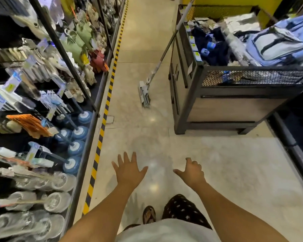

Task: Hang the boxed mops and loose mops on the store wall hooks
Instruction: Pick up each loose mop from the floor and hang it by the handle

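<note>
Plainly, from the head view, both arms reach forward and down over the pale floor [217, 163] of a shop aisle; the left hand [129, 172] has its grip wide, fingers straight and fanned apart, palm down, holding nothing; the right hand [191, 173] has a looser grip, fingers lightly bent and thumb stuck out to the side, also holding nothing; the two hands are near each other but apart

Ahead, well apart from both hands, a loose mop [166, 49] stands tilted; its flat head [143, 95] rests on the floor and its long handle leans against the corner of a dark metal bin [234, 109] with mesh sides; the bin holds dark blue goods and a light blue backpack [278, 44]

On the left a shelf wall [63, 48] runs along the aisle, crowded with hanging goods and price tags, blurred; low on it hangs a row of blue round heads [79, 131] on dark handles; a yellow and black striped line [101, 126] marks the floor along its base

Below the arms show a white shirt [164, 231], a dark patterned trouser leg [182, 208] and a sandalled foot [149, 215]
</note>
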`<state>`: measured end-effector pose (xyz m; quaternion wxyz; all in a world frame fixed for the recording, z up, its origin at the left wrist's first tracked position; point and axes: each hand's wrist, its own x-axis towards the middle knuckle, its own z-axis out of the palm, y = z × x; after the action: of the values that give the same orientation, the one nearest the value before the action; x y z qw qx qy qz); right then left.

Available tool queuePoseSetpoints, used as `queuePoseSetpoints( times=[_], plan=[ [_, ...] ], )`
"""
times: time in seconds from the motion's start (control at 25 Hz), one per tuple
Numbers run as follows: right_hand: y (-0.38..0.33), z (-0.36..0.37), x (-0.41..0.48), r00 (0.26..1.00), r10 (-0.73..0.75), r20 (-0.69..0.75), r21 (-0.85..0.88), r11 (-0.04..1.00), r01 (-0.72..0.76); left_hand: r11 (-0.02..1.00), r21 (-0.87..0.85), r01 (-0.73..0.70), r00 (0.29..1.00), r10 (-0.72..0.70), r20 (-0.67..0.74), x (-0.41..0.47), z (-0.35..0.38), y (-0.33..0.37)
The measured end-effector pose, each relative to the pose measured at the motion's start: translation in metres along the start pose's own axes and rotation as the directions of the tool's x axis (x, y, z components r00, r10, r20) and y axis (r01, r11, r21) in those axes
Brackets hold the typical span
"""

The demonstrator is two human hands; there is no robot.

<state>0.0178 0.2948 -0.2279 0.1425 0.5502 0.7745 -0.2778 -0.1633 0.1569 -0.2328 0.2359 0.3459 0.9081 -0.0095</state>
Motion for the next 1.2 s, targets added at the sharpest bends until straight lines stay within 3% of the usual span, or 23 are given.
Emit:
queuePoseSetpoints(
  times=[0.28, 0.44, 0.8, 0.96, 1.2],
  plan=[
    [-0.046, -0.026, 0.101, 0.995, 0.068, 0.069, 0.061, 0.996, -0.072, 0.994, 0.006, 0.105, 0.993, -0.105, 0.059, 0.093, -0.021, 0.004],
    [-0.089, -0.068, 0.206, 0.997, 0.032, 0.068, 0.096, 0.995, -0.039, 0.990, 0.010, 0.138, 0.990, -0.138, 0.032, 0.195, -0.064, 0.026],
    [-0.160, -0.168, 0.385, 0.995, -0.003, 0.102, 0.095, 0.995, -0.007, 0.991, -0.075, 0.110, 0.994, -0.108, 0.031, 0.363, -0.157, 0.107],
    [-0.184, -0.179, 0.424, 0.990, -0.007, 0.142, 0.109, 0.994, -0.008, 0.996, 0.000, 0.088, 0.995, -0.088, 0.053, 0.403, -0.167, 0.108],
    [-0.230, -0.194, 0.508, 0.987, 0.030, 0.156, 0.155, 0.986, -0.054, 0.995, -0.045, 0.084, 0.995, -0.081, 0.063, 0.515, -0.200, 0.092]
  ],
)
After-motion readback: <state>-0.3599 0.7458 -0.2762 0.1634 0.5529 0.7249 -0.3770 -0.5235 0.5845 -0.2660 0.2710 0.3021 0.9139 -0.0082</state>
